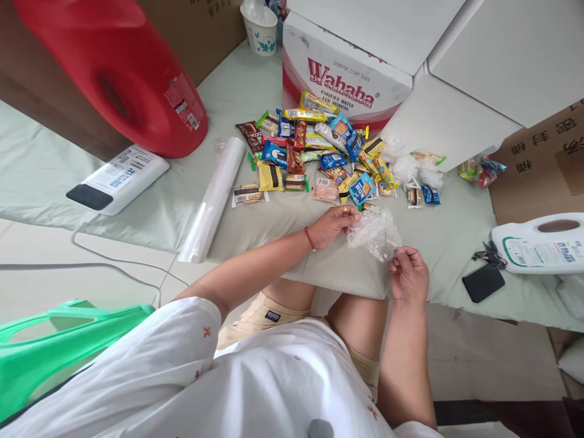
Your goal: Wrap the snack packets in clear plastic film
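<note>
A crumpled clear plastic bag [375, 234] stretches between my two hands, above the front edge of the covered surface. My left hand [335, 224] pinches its left side, while my right hand [407, 271] pinches its lower right corner. Just beyond lies a heap of small wrapped snacks [296, 155] in yellow, blue, red and brown packets. Clear plastic bags [404, 159] sit at the right of the heap, with a few snacks in or under them. To the left, a roll of clear plastic bags [214, 201] lies slantwise.
Behind the heap stands a Wahaha water carton [342, 79]. At left are a red jug [132, 73] and a white sealing device [121, 179] with a cable. A paper cup [260, 30], black wallet [483, 282], keys and white detergent bottle [538, 246] stand around. A green bag [59, 340] is lower left.
</note>
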### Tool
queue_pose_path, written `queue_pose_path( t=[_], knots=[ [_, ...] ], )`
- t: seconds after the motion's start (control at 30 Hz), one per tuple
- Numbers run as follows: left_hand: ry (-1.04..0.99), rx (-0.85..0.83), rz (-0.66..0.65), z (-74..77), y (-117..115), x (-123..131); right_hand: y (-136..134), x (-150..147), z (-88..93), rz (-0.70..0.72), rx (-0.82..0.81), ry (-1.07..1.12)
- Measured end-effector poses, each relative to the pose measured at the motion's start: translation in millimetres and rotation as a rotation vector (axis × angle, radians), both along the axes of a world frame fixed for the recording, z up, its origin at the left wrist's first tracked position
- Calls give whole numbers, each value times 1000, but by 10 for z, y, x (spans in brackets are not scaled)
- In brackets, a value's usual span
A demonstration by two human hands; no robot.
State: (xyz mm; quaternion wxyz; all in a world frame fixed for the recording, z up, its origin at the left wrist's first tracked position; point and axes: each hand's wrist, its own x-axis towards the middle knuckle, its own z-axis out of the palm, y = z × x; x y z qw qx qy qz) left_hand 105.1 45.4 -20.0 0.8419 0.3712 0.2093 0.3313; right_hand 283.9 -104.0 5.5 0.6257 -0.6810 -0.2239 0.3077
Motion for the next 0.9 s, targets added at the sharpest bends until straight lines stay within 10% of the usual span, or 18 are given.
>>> queue_pose_path(
  t=[0.17,0.33,0.6,0.77,0.9],
  knots=[
    [3,154,-33,25,-42,0,-21,20,42,-68,-47,-563],
    [23,192,-24,19,-53,15,180,-138,274,253,-30,-932],
    [138,-33,268,-53,101,57,-144,-146,87,-190,88,-408],
    [139,-60,258,-35,90,47,-379,-121,36,-163,23,-500],
    [145,-3,208,-19,21,53,-128,-275,143,213,3,-938]
  ],
)
